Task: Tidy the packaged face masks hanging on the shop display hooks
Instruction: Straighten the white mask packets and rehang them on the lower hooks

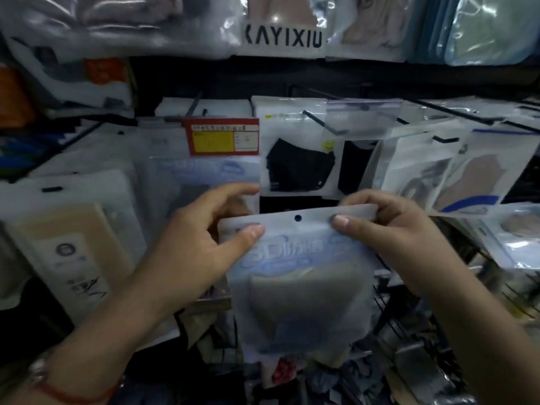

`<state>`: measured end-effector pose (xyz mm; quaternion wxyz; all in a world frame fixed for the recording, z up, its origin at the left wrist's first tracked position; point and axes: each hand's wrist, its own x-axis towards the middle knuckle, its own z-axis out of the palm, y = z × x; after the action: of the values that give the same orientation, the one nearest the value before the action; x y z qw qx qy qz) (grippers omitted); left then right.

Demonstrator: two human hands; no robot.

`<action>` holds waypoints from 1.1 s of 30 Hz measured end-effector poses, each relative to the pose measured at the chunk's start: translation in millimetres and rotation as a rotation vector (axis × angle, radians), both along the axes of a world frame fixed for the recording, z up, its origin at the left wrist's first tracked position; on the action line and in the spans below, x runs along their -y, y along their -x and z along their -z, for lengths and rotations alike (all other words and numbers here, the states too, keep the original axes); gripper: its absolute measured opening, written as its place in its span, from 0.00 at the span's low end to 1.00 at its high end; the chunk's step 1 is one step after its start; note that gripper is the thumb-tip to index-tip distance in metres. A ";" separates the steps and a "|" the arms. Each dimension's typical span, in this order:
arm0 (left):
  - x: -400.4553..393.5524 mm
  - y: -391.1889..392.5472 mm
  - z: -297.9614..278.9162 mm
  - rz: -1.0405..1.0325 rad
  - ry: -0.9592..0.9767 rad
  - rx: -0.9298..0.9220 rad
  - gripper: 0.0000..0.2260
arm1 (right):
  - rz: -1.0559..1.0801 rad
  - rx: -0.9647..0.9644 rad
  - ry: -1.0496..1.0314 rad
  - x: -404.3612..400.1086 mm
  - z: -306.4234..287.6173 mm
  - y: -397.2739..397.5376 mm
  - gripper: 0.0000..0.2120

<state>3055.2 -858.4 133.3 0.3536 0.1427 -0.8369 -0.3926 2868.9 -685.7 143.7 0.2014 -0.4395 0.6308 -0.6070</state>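
Observation:
Both hands hold one frosted mask packet (301, 287) with blue lettering and a beige mask inside, upright in front of the display. My left hand (204, 244) pinches its top left corner, thumb on the front. My right hand (391, 232) pinches the top right edge beside the round hang hole (297, 218). Behind my left hand hangs a similar blue-printed packet (201, 176) under a red and yellow price tag (223, 137). Packets with black masks (298, 168) hang on a black hook (324, 124) above the held packet.
More packets hang to the left (73, 244) and right (479, 176) on black wire hooks (473, 115). A shelf above carries bagged goods and a KAYIXIU label (283, 39). Dark wire racks and loose items lie below right (409, 346).

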 end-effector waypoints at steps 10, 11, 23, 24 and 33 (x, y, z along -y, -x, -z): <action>48.0 -36.7 4.5 -0.118 1.030 0.004 0.16 | 0.037 -0.335 0.074 58.2 10.6 -42.6 0.02; 51.1 -40.1 5.8 -0.128 1.025 -0.012 0.15 | 0.052 -0.367 0.068 62.5 11.5 -44.1 0.02; 88.4 -57.0 7.6 -0.229 1.039 -0.040 0.13 | 0.250 -1.136 0.029 100.6 10.5 -60.5 0.26; 90.3 -56.4 5.7 -0.235 1.042 -0.050 0.12 | 0.261 -1.158 0.070 100.9 10.1 -61.6 0.26; 104.6 -27.8 -13.0 -0.263 1.006 -0.202 0.13 | 0.361 -1.194 0.135 104.7 2.5 -66.3 0.27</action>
<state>3083.0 -963.0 146.3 0.5035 0.0208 -0.8587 0.0936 2935.2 -790.4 141.2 -0.3192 -0.6011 0.6592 -0.3198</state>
